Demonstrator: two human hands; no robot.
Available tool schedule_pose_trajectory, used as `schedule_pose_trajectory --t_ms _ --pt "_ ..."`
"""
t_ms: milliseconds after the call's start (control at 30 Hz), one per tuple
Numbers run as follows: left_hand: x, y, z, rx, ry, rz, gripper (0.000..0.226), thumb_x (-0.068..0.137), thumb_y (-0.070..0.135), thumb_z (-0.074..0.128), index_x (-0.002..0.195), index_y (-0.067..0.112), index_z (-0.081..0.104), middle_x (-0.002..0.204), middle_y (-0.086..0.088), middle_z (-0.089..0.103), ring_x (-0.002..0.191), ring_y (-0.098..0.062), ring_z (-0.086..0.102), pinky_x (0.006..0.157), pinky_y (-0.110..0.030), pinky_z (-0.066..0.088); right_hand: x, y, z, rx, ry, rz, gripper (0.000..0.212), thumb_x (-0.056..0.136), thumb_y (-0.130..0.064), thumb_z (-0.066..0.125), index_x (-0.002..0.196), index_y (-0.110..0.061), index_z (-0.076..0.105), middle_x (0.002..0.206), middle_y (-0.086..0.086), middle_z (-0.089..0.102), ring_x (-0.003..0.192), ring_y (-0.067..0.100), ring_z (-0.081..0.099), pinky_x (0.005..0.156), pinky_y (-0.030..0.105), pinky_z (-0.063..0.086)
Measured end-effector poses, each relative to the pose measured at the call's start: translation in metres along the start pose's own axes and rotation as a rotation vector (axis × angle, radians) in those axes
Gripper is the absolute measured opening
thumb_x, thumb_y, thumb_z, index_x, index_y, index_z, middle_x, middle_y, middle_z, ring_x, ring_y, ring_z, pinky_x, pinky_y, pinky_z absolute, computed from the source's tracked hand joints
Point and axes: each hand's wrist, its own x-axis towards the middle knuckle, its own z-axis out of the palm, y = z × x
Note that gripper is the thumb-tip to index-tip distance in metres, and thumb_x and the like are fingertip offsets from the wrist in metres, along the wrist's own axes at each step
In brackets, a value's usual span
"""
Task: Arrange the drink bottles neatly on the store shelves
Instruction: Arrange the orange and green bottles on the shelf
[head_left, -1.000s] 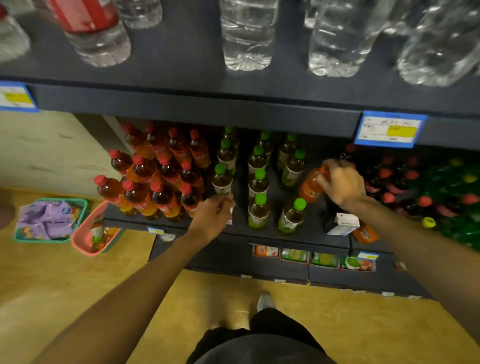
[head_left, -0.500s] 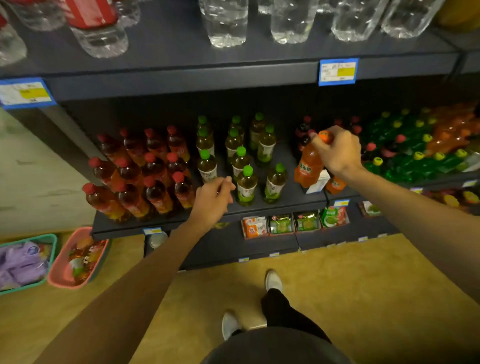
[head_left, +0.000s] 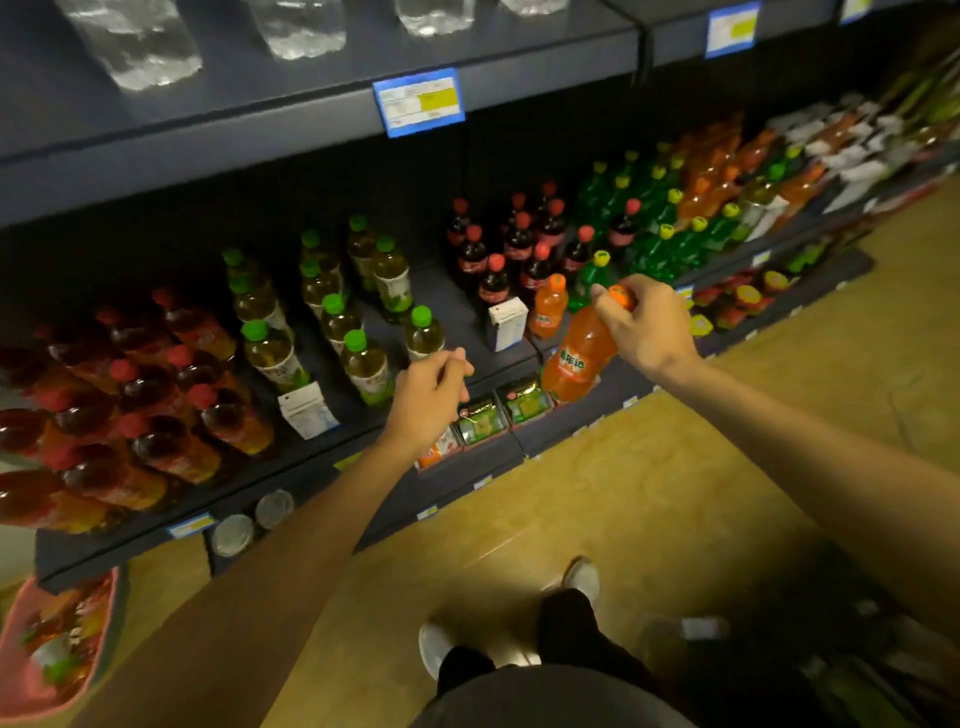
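We stood before a dark shelf (head_left: 452, 291) of drinks, over a yellow-tan floor (head_left: 675, 493). Our right hand (head_left: 647, 327) had its grip clamped round the cap and neck of an orange soda bottle (head_left: 574, 364), which hung tilted in the air just off the shelf's front edge, above the small packets (head_left: 498, 410) on the lowest ledge. Our left hand (head_left: 428, 397) hovered near the green-capped tea bottles (head_left: 363, 361), fingers loosely curled and holding nothing. A second orange bottle (head_left: 548, 306) stood on the shelf beside a small white carton (head_left: 506, 322), with dark cola bottles (head_left: 493, 260) behind them. To the left stood red-capped tea bottles (head_left: 156, 395), with another white carton (head_left: 307, 410) in front of the green-capped ones. Further right ran green bottles with yellow caps (head_left: 660, 228). Above, an upper shelf (head_left: 260, 119) carried clear water bottles (head_left: 135, 41) and a blue price tag (head_left: 420, 101). A pink basket (head_left: 21, 680) sat on the floor at lower left.
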Motion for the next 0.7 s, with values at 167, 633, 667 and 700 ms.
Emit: schedule_pose_trajectory --t_ms 167,633,667,700 --pt "0.024 0.024 0.070 0.054 -0.091 0.021 0.030 0.100 0.031 0.042 0.076 0.027 0.060 0.059 0.001 0.058 0.046 -0.015 0.051 0.058 -0.041 0.049 0.008 0.064 -0.043 -0.059 0.066 0.074 0.042 0.091 -0.042 0.058 0.069 -0.007 0.051 0.060 0.009 0.050 0.063 0.030 0.050 0.056 0.036 0.031" --pt "0.107 0.082 0.255 0.116 -0.200 0.053 0.037 0.100 0.031 0.043 0.081 0.007 0.063 0.061 -0.007 0.059 0.046 -0.011 0.049 0.053 -0.032 0.045 0.084 0.241 -0.122 -0.012 0.112 0.144 0.046 0.084 -0.049 0.057 0.078 -0.004 0.062 0.071 0.016 0.061 0.075 0.038 0.058 0.059 0.036 0.036" --pt "0.113 0.085 0.268 0.120 -0.208 0.063 0.039 0.100 0.033 0.043 0.080 0.005 0.063 0.061 -0.008 0.059 0.046 -0.013 0.050 0.052 -0.034 0.044 0.088 0.250 -0.127 -0.001 0.119 0.155 0.047 0.081 -0.051 0.056 0.078 -0.004 0.063 0.072 0.016 0.062 0.076 0.037 0.059 0.059 0.034 0.034" --pt "0.120 0.088 0.284 0.138 -0.224 0.069 0.042 0.099 0.035 0.043 0.078 0.004 0.061 0.060 -0.010 0.059 0.045 -0.015 0.050 0.051 -0.034 0.044 0.092 0.262 -0.134 0.007 0.127 0.175 0.049 0.078 -0.052 0.054 0.079 -0.005 0.064 0.073 0.016 0.063 0.077 0.037 0.059 0.059 0.034 0.034"
